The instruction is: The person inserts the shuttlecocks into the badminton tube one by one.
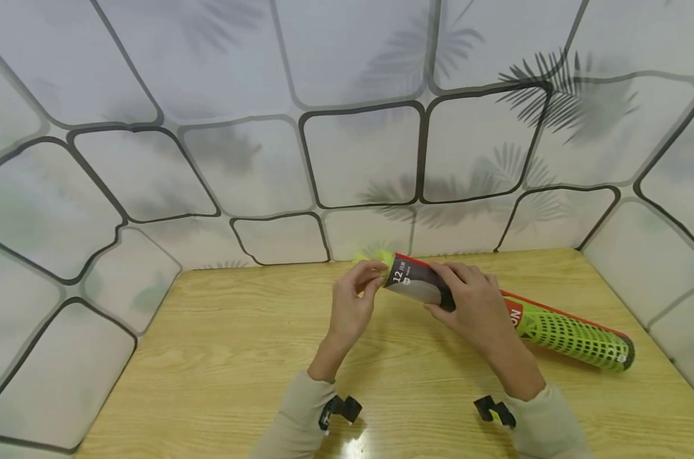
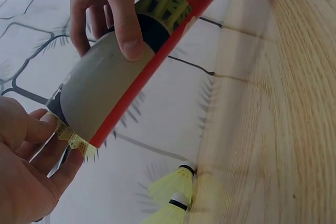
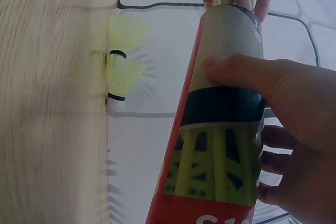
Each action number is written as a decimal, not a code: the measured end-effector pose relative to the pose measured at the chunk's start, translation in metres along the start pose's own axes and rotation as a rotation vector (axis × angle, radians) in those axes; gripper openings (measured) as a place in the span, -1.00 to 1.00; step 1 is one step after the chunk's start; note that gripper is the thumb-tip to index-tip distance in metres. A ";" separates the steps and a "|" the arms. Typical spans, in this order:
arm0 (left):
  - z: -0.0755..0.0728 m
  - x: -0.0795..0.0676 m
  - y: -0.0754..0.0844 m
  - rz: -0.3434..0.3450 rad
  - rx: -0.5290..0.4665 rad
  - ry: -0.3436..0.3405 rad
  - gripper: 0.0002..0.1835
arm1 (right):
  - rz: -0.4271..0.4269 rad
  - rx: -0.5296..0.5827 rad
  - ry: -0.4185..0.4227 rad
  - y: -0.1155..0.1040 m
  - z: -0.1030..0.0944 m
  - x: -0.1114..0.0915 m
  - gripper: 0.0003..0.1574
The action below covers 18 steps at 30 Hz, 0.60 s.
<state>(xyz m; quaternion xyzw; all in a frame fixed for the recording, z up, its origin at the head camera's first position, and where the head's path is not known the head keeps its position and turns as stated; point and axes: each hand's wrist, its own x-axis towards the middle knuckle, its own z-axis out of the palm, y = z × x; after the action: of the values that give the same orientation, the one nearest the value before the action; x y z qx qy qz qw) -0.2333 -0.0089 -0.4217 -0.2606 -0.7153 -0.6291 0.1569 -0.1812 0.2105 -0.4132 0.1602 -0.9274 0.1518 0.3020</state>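
Observation:
A long shuttlecock tube [image 1: 571,335], yellow-green with red, grey and black print, slants across the right half of the table in the head view. My right hand [image 1: 476,306] grips it near its left end, thumb across the grey band in the right wrist view. At that open mouth, the yellow skirt of a shuttlecock [image 2: 81,144] pokes out. My left hand [image 1: 351,303] pinches this skirt edge with its fingertips. The rest of that shuttlecock is hidden inside the tube. Two loose yellow shuttlecocks [image 3: 126,74] with white heads and black bands lie beyond the left hand.
The light wood table [image 1: 226,344] ends against a pale wall [image 1: 364,159] with dark outlines and leaf patterns. The loose shuttlecocks lie along that back edge. Side walls stand at left and right. Small black devices [image 1: 344,408] sit at both sleeve cuffs.

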 end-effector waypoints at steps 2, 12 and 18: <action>0.001 0.000 0.000 -0.004 -0.009 -0.005 -0.80 | 0.001 0.001 -0.005 0.000 0.000 0.000 -0.03; 0.003 0.000 -0.001 -0.004 -0.059 -0.120 -0.75 | -0.001 0.005 0.014 0.000 0.000 0.000 -0.04; 0.003 -0.001 -0.003 -0.010 -0.068 -0.158 -0.72 | -0.001 0.004 0.007 -0.001 0.001 0.000 -0.05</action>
<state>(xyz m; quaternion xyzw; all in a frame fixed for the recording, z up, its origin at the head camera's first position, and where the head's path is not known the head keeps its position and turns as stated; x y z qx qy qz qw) -0.2343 -0.0063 -0.4253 -0.3112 -0.7049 -0.6313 0.0881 -0.1814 0.2093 -0.4133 0.1604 -0.9260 0.1540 0.3051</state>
